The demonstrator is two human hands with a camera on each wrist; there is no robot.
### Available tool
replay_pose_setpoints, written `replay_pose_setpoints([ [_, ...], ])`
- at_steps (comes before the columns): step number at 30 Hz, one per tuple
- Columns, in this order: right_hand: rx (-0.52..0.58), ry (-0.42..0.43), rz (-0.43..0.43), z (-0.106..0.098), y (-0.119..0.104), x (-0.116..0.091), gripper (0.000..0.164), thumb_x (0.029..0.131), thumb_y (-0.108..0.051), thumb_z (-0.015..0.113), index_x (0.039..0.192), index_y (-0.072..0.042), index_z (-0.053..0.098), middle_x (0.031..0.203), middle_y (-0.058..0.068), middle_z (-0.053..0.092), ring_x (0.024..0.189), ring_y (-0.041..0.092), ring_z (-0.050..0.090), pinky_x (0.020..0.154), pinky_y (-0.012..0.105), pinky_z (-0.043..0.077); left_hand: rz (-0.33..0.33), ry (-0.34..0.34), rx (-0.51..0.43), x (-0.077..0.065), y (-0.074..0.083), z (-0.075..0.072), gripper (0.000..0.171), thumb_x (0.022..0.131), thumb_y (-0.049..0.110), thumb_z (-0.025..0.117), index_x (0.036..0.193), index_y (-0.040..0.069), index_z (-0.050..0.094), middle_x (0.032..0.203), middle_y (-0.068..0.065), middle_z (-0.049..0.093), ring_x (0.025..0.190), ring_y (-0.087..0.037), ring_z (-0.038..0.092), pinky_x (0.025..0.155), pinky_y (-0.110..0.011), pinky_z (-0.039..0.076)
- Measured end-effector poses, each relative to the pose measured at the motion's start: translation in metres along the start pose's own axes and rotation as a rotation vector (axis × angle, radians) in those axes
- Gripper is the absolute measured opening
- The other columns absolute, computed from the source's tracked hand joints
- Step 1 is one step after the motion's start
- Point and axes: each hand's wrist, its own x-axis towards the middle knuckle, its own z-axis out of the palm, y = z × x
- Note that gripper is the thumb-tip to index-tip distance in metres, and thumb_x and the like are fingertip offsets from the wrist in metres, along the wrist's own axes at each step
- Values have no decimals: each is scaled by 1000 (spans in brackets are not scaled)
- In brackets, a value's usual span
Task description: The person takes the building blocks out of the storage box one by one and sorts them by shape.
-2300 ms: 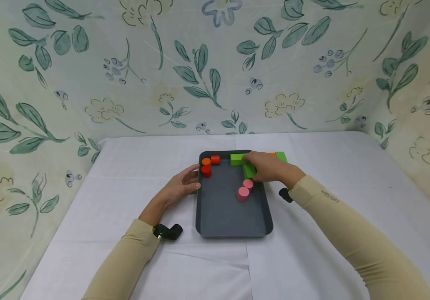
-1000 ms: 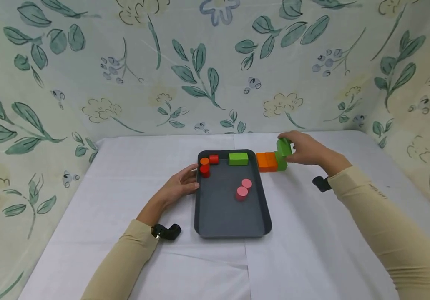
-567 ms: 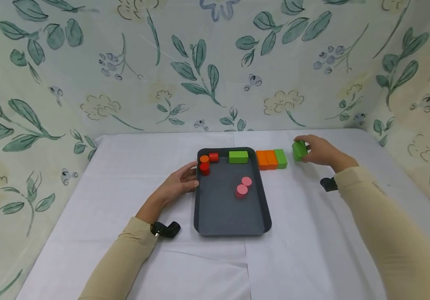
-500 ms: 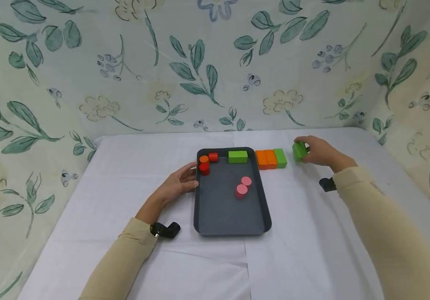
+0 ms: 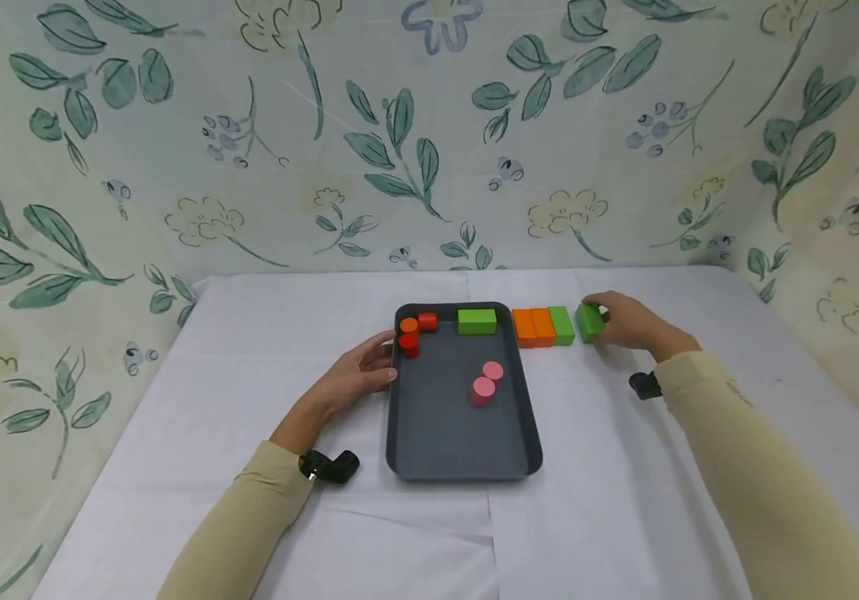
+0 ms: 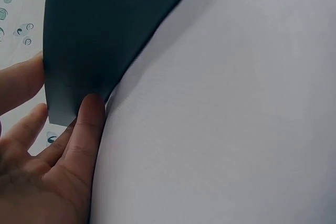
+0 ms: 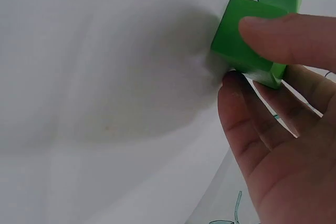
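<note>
My right hand [image 5: 633, 323] pinches a green block [image 5: 590, 322] at the table, just right of another green block [image 5: 561, 326], with a narrow gap between them. In the right wrist view the thumb lies across the held green block [image 7: 244, 35]. My left hand [image 5: 354, 373] touches the left side of the dark grey tray [image 5: 466, 442], its fingers relaxed; in the left wrist view its fingertips meet the outer wall of the tray [image 6: 100, 30]. Inside the tray lie a green block [image 5: 477, 322], two pink cylinders [image 5: 483, 391], two red cylinders [image 5: 410, 345] and an orange cylinder [image 5: 409, 326].
Two orange blocks [image 5: 534, 327] stand side by side at the tray's upper right, touching the green block beside them. A white cloth [image 5: 264, 333] covers the table. Leaf-patterned fabric [image 5: 429, 167] hangs behind and at the sides.
My right hand has taken a green block out of the tray, carried it right past the orange and green blocks, and lowered it to the table. My left hand has stayed at the tray.
</note>
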Motion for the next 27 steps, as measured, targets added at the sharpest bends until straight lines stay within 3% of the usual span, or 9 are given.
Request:
replay_pose_setpoints([
  [5, 9, 2, -14, 1, -5, 3, 74, 83, 0, 66, 150, 0, 35, 152, 29, 35, 125, 46, 42, 111, 64, 38, -1, 16, -8, 0, 1, -1, 74, 94, 8, 63, 157, 23, 29, 163, -16, 29, 146, -35, 38, 113, -49, 44],
  [11, 25, -32, 29, 7, -5, 3, 75, 85, -5, 66, 153, -5, 33, 154, 28, 31, 127, 45, 40, 112, 65, 37, 0, -10, -6, 0, -1, -1, 74, 95, 9, 63, 158, 23, 27, 163, -14, 30, 146, -34, 39, 113, -48, 45],
  [27, 28, -68, 2, 10, -7, 1, 75, 89, -13, 67, 155, -9, 31, 148, 30, 38, 127, 46, 40, 111, 66, 37, 7, -2, -3, 2, -3, -1, 73, 94, 8, 62, 157, 22, 29, 162, -16, 30, 146, -35, 38, 112, -49, 45],
])
